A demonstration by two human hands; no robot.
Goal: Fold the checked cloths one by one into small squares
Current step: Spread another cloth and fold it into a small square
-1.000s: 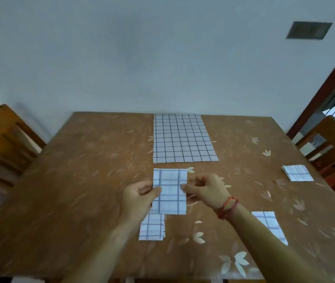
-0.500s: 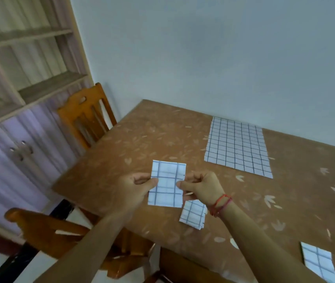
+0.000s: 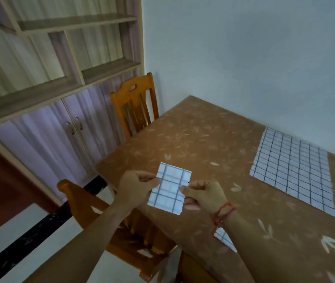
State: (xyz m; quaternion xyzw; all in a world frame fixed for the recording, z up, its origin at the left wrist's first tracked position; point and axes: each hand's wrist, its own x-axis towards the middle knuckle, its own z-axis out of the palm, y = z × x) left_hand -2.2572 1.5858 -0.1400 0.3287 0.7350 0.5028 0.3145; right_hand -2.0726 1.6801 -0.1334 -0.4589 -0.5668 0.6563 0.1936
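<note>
A small folded checked cloth (image 3: 169,189), white with blue lines, hangs in the air over the table's left front corner. My left hand (image 3: 135,185) pinches its left edge and my right hand (image 3: 203,196), with a red thread at the wrist, pinches its right edge. A large unfolded checked cloth (image 3: 293,170) lies flat on the brown table (image 3: 203,135) at the right. Another small folded cloth (image 3: 224,238) lies on the table, mostly hidden behind my right forearm.
A wooden chair (image 3: 136,103) stands at the table's left side, and a second chair (image 3: 109,217) is below my arms. A cabinet with shelves and purple doors (image 3: 56,127) fills the left wall.
The view has swung left, so the shelves and chairs now show and the folded cloths at the right have left the frame. Both hands still hold the folded cloth, now over the table's left corner.
</note>
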